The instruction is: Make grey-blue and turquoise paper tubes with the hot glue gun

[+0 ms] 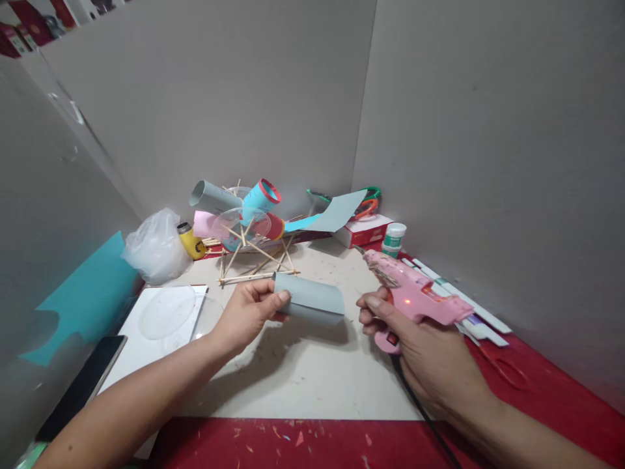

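Right now I'm keeping my two hands apart over one white board (pixel 293 391). My left hand (pixel 254 309) is pinching one grey tube (pixel 312 299) by its left end, thumb on the near side, and the tube is lying sideways in the air over the middle of the board. My right hand (pixel 420 339) is gripping one pink glue gun (pixel 407 290) by the handle; its nozzle is pointing far and left, one small orange light is glowing on its side, and one black cord (pixel 424 407) is trailing near. The gun and tube aren't touching.

Beyond the tube, one stick frame (pixel 258 277) is standing, with at least four paper tubes showing on it: one grey, one blue with a red rim, one pink, one red. Far right of it, one grey sheet (pixel 342 212) is sloping beside one box (pixel 368 230), and two tubs (pixel 394 234) are sitting stacked. Far left, one yellow bottle (pixel 192 241) is standing next to one plastic bag (pixel 159 251). At left, one cut blue sheet (pixel 97 293) and one phone (pixel 83 387) are showing. One red-handled tool (pixel 505 370) is lying at right.
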A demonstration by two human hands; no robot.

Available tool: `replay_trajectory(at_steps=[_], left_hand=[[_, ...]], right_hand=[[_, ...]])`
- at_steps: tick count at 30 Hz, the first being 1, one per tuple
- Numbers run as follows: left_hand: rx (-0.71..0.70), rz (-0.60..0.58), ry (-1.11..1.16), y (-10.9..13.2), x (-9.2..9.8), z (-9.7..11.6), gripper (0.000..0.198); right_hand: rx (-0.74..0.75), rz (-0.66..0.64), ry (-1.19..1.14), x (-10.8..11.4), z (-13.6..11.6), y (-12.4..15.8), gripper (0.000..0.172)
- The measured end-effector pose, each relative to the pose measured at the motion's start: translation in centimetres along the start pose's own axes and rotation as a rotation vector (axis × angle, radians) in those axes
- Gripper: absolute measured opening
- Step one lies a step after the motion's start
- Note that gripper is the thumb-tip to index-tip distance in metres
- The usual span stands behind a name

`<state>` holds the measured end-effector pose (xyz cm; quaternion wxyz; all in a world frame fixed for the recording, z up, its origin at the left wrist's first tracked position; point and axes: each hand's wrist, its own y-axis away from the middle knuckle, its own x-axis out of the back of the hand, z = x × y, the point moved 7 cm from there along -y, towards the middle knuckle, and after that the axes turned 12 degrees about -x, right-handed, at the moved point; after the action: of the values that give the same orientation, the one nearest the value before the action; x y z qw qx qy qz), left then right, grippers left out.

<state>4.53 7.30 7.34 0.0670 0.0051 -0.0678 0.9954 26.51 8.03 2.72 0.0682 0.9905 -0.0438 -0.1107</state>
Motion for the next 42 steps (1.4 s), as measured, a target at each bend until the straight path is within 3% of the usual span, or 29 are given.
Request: replay_trajectory(at_steps=[6, 15, 33, 42], left_hand=[[0.12, 0.133, 0.241, 1.0, -0.7, -3.4, 0.032], [0.177, 0.138, 0.296, 1.3, -1.3, -5.8, 0.031], [0.194, 0.123, 0.329, 1.9, -1.6, -6.6, 0.031], [0.187, 0.17, 0.341, 2.0, -1.4, -6.7, 0.034]], right_hand=[[-0.055, -0.019, -0.046, -0.2, 0.4, -0.1, 0.04], [-0.105, -0.016, 0.009, -0.4, 1.7, -0.7, 0.034], [-0.226, -0.033, 0.039, -0.9, 2.7, -0.8, 0.036], [-0.277, -0.055, 0.019, -1.3, 2.9, -0.6, 0.04]])
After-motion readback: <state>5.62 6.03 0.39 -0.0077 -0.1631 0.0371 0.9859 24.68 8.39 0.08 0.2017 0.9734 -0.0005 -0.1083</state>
